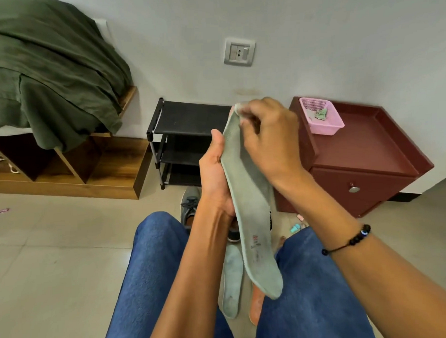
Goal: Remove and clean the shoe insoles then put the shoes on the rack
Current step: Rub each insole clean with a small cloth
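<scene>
Left hand (214,179) is forming the grip on the insole (251,208), thumb on the upper face and fingers curled behind its edge, holding it upright above the lap with the toe end pointing toward the wall. Right hand (269,139) is pinching a small pale wipe (240,110) against the toe end of the insole, fingers curled over it. Heel end, bearing a small printed mark, is hanging low between the knees. On the floor (56,263) between the legs, a second insole (232,282) is lying flat, with an orange insole (257,304) just beside it. One grey shoe (190,203) is sitting on the floor behind the left forearm, near the foot of the rack (185,119). Black rack is standing against the wall, between a wooden bed frame and a maroon cabinet (363,153). Pink basket (321,120) is resting on the cabinet top, holding some crumpled material. Beaded bracelet (355,237) is sitting on the right wrist.
</scene>
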Motion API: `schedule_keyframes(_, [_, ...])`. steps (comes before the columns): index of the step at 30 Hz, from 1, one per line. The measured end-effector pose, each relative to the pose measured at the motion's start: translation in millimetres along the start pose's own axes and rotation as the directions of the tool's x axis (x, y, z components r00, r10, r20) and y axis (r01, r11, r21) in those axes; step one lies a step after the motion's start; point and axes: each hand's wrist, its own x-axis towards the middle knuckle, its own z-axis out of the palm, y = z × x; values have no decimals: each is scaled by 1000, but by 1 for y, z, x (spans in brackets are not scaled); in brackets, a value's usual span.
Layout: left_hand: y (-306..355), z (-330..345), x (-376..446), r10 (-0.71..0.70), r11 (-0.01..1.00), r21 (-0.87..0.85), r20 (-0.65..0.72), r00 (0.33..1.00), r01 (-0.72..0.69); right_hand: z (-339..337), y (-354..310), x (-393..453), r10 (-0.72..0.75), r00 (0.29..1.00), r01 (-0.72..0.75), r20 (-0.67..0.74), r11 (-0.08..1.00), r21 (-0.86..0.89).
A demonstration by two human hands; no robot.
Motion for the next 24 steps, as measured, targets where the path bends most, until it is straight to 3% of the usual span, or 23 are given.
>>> schedule_keyframes(3, [0,-3,1,-8,1000,-19,3,1000,8,-10,-4,-20,-20,976,-25,216,978,206])
schedule_keyframes(5, [2,3,-1,-23,1000,9,36,999,22,-26,-2,-20,83,917,-235,389,902,362])
schedule_keyframes(6, [2,7,-1,-17,1000,21,55,998,16,-34,0,-16,137,903,-316,407,854,413])
schedule_keyframes(8, [2,7,2,-13,1000,29,104,994,10,-46,8,-1,209,946,-299,250,859,416])
schedule_keyframes(11, [-1,8,0,-43,996,87,104,994,34,-43,15,20,63,998,-60,-18,990,127])
schedule_keyframes(14, [-2,8,-3,-45,994,97,32,998,41,-20,15,18,-22,999,22,-23,999,-25])
schedule_keyframes(17, [1,2,-1,-2,997,75,-3,1000,3,-8,4,-1,-54,999,54,-1,997,49])
schedule_keyframes(19, [4,-4,0,7,999,32,-26,1000,-6,-8,-3,-18,-109,991,99,78,988,121])
schedule_keyframes(21, [5,-6,1,-30,999,-13,5,1000,30,-14,-5,-28,-124,955,53,271,965,256])
schedule_keyframes(24, [3,-1,2,-61,998,-27,50,997,63,-36,5,-20,-14,806,-290,592,862,416])
